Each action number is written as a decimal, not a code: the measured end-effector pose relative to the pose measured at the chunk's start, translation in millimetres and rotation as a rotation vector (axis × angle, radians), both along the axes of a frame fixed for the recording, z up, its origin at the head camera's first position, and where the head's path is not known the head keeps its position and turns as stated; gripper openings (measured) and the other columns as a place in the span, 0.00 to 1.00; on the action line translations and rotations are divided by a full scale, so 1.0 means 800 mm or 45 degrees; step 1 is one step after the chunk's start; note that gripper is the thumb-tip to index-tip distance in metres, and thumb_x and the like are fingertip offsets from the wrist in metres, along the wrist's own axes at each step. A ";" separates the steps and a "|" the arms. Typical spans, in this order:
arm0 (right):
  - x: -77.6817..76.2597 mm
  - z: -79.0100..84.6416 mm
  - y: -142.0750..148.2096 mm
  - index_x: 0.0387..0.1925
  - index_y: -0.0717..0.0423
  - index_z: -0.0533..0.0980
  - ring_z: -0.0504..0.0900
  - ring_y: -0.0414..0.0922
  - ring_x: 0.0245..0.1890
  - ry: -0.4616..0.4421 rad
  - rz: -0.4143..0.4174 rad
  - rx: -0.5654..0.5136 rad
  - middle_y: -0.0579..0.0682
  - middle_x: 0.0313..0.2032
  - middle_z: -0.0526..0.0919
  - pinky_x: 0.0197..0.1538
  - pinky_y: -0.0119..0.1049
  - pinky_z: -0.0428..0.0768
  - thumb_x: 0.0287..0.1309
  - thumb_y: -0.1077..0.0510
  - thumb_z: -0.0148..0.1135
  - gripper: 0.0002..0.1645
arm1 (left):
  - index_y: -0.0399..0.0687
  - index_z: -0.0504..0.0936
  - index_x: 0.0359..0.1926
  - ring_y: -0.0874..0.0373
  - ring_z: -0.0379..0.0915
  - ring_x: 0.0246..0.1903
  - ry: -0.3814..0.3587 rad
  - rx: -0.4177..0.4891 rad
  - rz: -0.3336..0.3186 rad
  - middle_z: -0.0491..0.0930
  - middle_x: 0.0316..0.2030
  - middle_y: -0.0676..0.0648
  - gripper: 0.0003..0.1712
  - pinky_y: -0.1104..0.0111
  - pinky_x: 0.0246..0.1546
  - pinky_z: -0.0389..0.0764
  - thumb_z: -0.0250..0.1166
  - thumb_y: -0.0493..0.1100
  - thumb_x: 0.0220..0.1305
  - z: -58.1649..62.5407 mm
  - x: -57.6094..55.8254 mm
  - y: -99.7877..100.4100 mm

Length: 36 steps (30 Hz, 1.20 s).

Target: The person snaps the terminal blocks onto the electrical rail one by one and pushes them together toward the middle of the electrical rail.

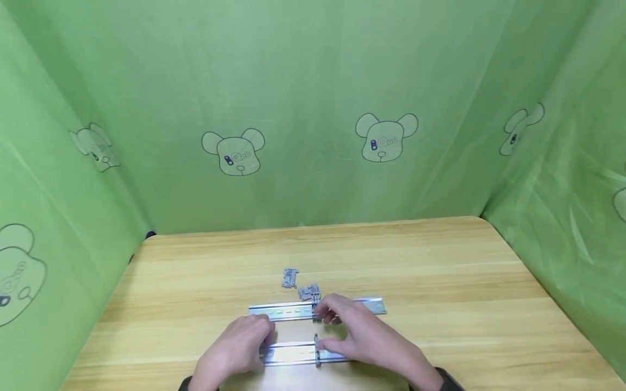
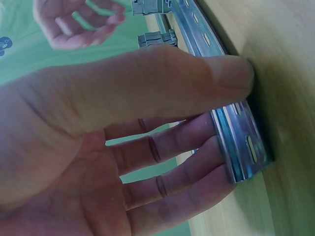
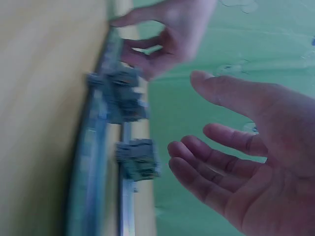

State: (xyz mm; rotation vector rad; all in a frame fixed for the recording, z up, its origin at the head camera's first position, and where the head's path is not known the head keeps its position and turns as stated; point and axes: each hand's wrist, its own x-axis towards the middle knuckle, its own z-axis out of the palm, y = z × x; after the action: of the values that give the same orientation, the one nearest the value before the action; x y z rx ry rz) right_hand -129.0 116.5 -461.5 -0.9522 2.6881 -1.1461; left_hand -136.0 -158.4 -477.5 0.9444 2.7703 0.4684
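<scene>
My left hand (image 1: pixel 239 345) grips the left end of the near metal DIN rail (image 1: pixel 288 355), thumb along one edge and fingers along the other. In the left wrist view the slotted rail (image 2: pixel 251 142) lies between thumb and fingertips. A grey terminal block (image 1: pixel 317 350) sits across this rail. My right hand (image 1: pixel 359 331) hovers by it, fingers loosely bent; the right wrist view shows that hand (image 3: pixel 246 157) holding nothing, apart from the near block (image 3: pixel 120 96). Behind, a second DIN rail (image 1: pixel 288 312) carries another terminal block (image 1: pixel 315 308), partly hidden by the right hand.
Two loose grey terminal blocks lie on the wooden table (image 1: pixel 195 282) beyond the far rail: one flat block (image 1: pixel 289 278) and one block (image 1: pixel 307 292) close to the rail. Green cloth (image 1: pixel 313 81) with bear-head outlines surrounds the table at the back and sides.
</scene>
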 end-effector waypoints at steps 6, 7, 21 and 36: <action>-0.031 0.020 -0.008 0.44 0.55 0.79 0.82 0.41 0.37 0.088 -0.143 -0.037 0.47 0.37 0.83 0.42 0.34 0.84 0.58 0.54 0.75 0.16 | 0.52 0.80 0.29 0.66 0.63 0.26 -0.025 -0.008 0.005 0.72 0.25 0.60 0.24 0.71 0.29 0.71 0.81 0.29 0.29 0.001 0.000 0.001; -0.038 0.023 -0.011 0.43 0.55 0.79 0.81 0.41 0.36 0.092 -0.179 -0.013 0.46 0.36 0.82 0.41 0.34 0.84 0.59 0.55 0.74 0.15 | 0.52 0.80 0.29 0.66 0.63 0.26 -0.025 -0.010 0.007 0.72 0.25 0.59 0.25 0.71 0.29 0.71 0.81 0.29 0.29 0.001 0.000 0.001; -0.105 0.041 -0.074 0.15 0.50 0.63 0.59 0.39 0.16 -0.076 -0.340 0.663 0.42 0.15 0.57 0.22 0.31 0.61 0.62 0.46 0.71 0.30 | 0.51 0.79 0.28 0.65 0.63 0.25 -0.013 0.001 0.004 0.72 0.24 0.58 0.25 0.71 0.27 0.71 0.79 0.27 0.28 0.001 0.003 0.002; -0.122 0.024 -0.113 0.24 0.57 0.77 0.72 0.41 0.22 -0.182 -0.441 0.981 0.47 0.22 0.76 0.29 0.33 0.79 0.51 0.42 0.78 0.24 | 0.52 0.76 0.27 0.65 0.62 0.24 -0.012 0.024 -0.008 0.70 0.23 0.58 0.25 0.71 0.26 0.68 0.76 0.26 0.27 0.001 0.003 -0.001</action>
State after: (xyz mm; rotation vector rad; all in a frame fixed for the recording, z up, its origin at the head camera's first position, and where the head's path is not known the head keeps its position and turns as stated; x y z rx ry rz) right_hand -227.0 26.4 -442.4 -0.2773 2.8352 -0.1139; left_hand -133.7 -159.0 -476.4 0.9518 2.7583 0.4972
